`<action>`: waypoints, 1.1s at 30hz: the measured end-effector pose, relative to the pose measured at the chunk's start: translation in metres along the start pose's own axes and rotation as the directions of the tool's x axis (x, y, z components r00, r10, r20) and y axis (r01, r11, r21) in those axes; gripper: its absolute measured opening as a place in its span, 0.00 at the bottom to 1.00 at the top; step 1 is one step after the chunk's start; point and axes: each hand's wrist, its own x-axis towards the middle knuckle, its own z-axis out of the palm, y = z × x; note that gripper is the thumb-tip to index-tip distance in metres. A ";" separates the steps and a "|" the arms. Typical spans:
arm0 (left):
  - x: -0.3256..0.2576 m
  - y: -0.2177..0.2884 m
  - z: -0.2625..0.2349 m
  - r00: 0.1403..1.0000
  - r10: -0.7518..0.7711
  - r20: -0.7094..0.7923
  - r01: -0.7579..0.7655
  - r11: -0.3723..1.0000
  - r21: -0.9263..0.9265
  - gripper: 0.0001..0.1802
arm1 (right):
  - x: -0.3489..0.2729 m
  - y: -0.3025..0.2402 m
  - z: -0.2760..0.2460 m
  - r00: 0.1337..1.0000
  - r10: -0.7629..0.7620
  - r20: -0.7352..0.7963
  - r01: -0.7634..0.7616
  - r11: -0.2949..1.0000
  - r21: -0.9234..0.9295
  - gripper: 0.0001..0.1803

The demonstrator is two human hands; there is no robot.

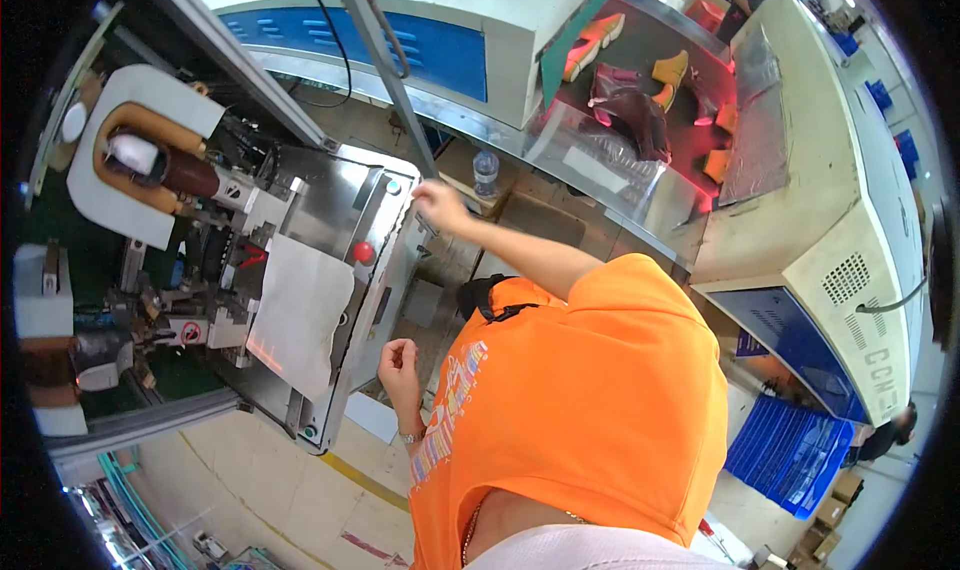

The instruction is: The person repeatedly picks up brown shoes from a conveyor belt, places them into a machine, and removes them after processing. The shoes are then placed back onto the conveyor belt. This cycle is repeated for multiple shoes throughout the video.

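My right hand (440,208), a little smeared, is at the edge of the metal control panel (340,185), close to a round button (393,187). Its fingers look curled, with nothing visible in them. My left hand (400,368), fingers folded in, hangs beside the panel's near edge, apart from it; nothing shows in its grip. On the panel lies a pale sheet (300,315) next to a red knob (363,253). Beyond it, the machine holds a brown boot (190,173) by a padded U-shaped clamp (110,140). A second brown piece (50,360) sits lower left.
A conveyor (610,185) carries yellow and brown boot parts (630,110) under red light. A clear bottle (485,170) stands by the conveyor's side. Blue crates (790,450) are stacked at the lower right. A metal post (385,60) rises beside the panel. Other people appear at the right.
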 end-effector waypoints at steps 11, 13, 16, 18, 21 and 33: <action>0.040 0.196 0.020 0.841 0.528 0.116 -0.412 0.766 -0.494 0.15 | 0.101 0.120 -0.336 0.918 0.231 -0.322 -0.395 0.452 -0.800 0.21; 0.023 0.278 0.056 0.648 0.761 0.004 -0.629 0.539 -0.559 0.16 | 0.116 0.141 -0.356 0.933 0.284 -0.219 -0.333 0.459 -0.824 0.34; 0.026 0.366 0.043 0.165 0.831 0.532 -0.484 0.538 -0.691 0.16 | 0.130 0.214 -0.407 0.983 0.005 0.184 0.169 0.373 -0.912 0.26; 0.021 0.369 0.055 0.113 0.901 0.418 -0.526 0.412 -0.744 0.16 | 0.132 0.253 -0.441 0.868 -0.159 0.470 0.494 0.200 -0.846 0.16; 0.006 0.357 0.072 0.145 0.963 0.226 -0.633 0.266 -0.727 0.18 | 0.136 0.251 -0.422 0.943 0.082 0.322 0.249 0.468 -0.848 0.23; -0.039 0.344 0.023 0.210 0.968 0.136 -0.784 0.250 -0.567 0.21 | 0.101 0.031 -0.374 0.977 0.207 0.041 -0.025 0.308 -0.951 0.13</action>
